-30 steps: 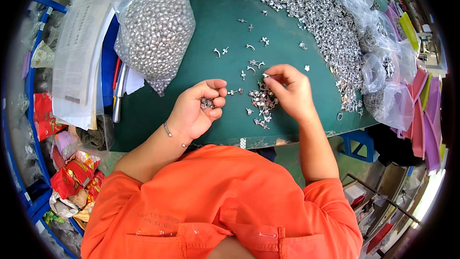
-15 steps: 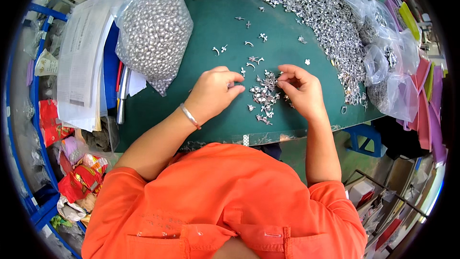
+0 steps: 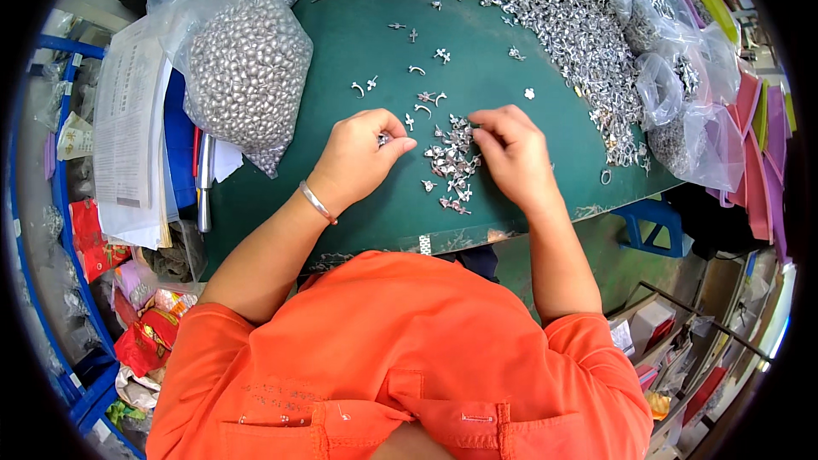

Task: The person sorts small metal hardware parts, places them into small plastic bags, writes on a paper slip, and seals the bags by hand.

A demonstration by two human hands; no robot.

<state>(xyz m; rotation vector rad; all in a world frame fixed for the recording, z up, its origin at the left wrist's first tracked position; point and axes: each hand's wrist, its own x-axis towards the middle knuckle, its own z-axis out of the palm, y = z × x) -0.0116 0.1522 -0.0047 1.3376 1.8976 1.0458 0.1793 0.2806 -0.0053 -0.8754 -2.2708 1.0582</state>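
Green table (image 3: pixel 481 51) fills the middle of the head view, and on it, between the person's two hands, lies a small heap (image 3: pixel 452 158) of silver-coloured metal pieces. The left hand (image 3: pixel 362 153), just left of the heap, is curled over, its thumb and fingers closed around some metal bits (image 3: pixel 383 140); how many is hidden. The right hand (image 3: pixel 514 153) is at the heap's right edge, thumb and forefinger bent toward it; whether they pinch anything, I cannot tell. Loose pieces (image 3: pixel 442 55) lie scattered beyond the heap, some curved, some cross-shaped, with a flower-shaped piece (image 3: pixel 529 94) farther right. A much larger pile (image 3: pixel 554 25) of small metal parts spreads over the far right of the table, up against clear plastic bags (image 3: pixel 699 106). At the left is a clear bag (image 3: pixel 247 77) full of silver beads, with printed papers (image 3: pixel 132 128) and a metal rod (image 3: pixel 204 183) near it. A bracelet (image 3: pixel 317 202) circles the left wrist, and an orange shirt (image 3: pixel 409 315) takes up the lower part.
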